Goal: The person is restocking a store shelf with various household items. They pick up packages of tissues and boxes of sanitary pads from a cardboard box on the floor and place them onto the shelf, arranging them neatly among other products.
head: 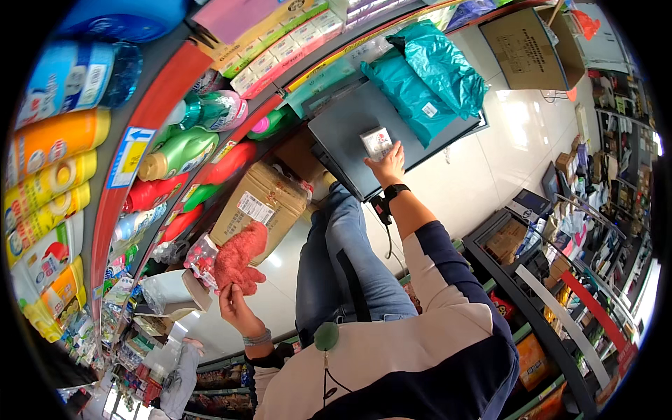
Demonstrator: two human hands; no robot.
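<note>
My left hand (237, 315) pinches a fuzzy red cloth (239, 257) that bunches above its fingertips, in front of a cardboard carton (257, 210). Out ahead, my right hand (389, 164) has thumb and fingers around the near end of a small white box (376, 142) with printing on it. The box is at the dark grey flat top (341, 126) of a stand or case; whether it rests there or is slightly lifted is hard to see. Two teal plastic mailer bags (415, 94) lie on the same top, beyond the box.
Shelves on the left hold detergent bottles (181, 155) and yellow bottles (50, 189), with packs of tissues (286, 52) farther along. An open carton (525, 50) stands on the tiled floor (472, 163). A dark rack (525, 283) with goods is on the right.
</note>
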